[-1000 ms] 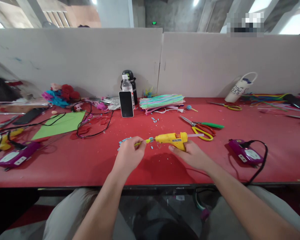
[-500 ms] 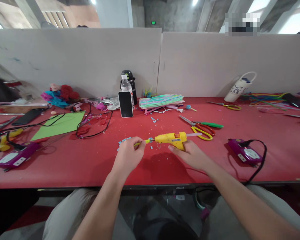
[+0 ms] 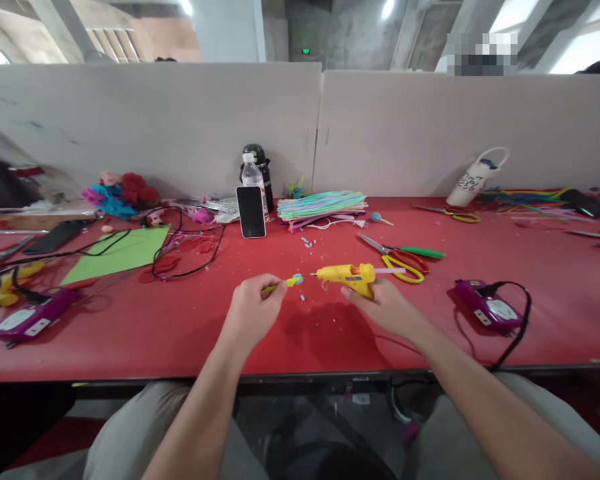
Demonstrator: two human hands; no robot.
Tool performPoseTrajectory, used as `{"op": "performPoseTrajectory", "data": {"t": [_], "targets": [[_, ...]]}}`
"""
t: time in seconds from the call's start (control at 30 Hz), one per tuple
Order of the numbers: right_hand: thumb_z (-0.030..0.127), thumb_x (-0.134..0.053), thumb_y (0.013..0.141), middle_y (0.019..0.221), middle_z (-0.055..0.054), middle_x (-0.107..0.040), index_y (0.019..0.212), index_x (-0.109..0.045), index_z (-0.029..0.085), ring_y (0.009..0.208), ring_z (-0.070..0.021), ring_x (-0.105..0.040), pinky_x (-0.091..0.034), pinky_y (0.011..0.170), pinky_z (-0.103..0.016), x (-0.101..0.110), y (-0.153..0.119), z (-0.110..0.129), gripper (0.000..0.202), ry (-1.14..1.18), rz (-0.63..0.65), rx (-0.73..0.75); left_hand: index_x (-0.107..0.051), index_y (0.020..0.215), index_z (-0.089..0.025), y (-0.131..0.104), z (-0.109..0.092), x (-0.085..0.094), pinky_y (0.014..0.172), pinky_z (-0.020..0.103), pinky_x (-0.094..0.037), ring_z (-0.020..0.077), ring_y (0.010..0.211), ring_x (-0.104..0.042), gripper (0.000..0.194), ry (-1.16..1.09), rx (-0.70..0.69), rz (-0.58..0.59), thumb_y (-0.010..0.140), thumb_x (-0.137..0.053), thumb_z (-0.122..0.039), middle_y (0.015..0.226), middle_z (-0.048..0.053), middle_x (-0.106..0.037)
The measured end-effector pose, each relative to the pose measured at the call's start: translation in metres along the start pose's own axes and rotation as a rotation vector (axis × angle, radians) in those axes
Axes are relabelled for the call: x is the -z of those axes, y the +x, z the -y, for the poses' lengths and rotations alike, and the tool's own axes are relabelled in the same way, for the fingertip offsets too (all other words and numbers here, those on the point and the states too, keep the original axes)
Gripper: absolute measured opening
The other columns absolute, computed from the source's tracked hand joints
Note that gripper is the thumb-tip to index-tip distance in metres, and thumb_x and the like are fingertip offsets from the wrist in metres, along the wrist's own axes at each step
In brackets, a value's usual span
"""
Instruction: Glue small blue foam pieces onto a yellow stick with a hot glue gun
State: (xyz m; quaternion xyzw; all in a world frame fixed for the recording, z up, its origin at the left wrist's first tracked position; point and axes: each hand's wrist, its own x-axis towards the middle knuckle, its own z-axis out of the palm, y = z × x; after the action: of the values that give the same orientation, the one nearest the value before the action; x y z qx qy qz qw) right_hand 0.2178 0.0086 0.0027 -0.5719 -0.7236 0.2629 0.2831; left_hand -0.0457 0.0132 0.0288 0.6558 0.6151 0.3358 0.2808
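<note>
Over the red table [image 3: 180,333], the left hand [image 3: 253,308] pinches a yellow stem [image 3: 291,283] between closed fingers, its blue tip [image 3: 297,278] just beside the nozzle [image 3: 313,274]. If hot, that could burn the fingers should either wrist slip. The glue gun [image 3: 347,274] sits in the right hand [image 3: 391,308], fingers wrapped round its handle; tilting could knock its glue stick [image 3: 390,271] against the scissors [image 3: 374,244].

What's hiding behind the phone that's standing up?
Behind the phone is a clear bottle with a white cap, then a black flask. Their tops show, but the phone covers most of the bottle's lower part, so I can't see everything there.
</note>
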Motion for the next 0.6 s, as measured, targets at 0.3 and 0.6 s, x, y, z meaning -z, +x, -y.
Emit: {"op": "performPoseTrajectory", "data": {"t": [0.3,0.6], "targets": [[0.044,-0.063,0.08,0.077,-0.007,-0.068,0.08,-0.062,0.019,0.071,-0.0245,-0.065,-0.044,0.062,-0.033,-0.012,0.029,-0.036,0.026,-0.122,-0.195,-0.148,-0.065,0.073,-0.014,-0.018,-0.019,-0.029,0.054,0.022,-0.029,0.01,0.06,-0.038,0.027,-0.393,-0.054,0.126,0.086,-0.061,-0.038,0.062,-0.002,-0.047],[0.07,-0.065,0.071,0.076,-0.005,-0.067,0.076,-0.06,0.023,0.067,-0.0225,-0.062,-0.038,0.056,-0.03,0.021,-0.001,-0.039,0.047,-0.412,-0.118,-0.31,-0.061,0.08,-0.016,-0.033,-0.029,-0.051,0.051,0.021,-0.027,0.0074,0.055,-0.032,0.025,-0.737,-0.022,0.177,0.089,-0.06,-0.04,0.06,-0.005,-0.04]]}}
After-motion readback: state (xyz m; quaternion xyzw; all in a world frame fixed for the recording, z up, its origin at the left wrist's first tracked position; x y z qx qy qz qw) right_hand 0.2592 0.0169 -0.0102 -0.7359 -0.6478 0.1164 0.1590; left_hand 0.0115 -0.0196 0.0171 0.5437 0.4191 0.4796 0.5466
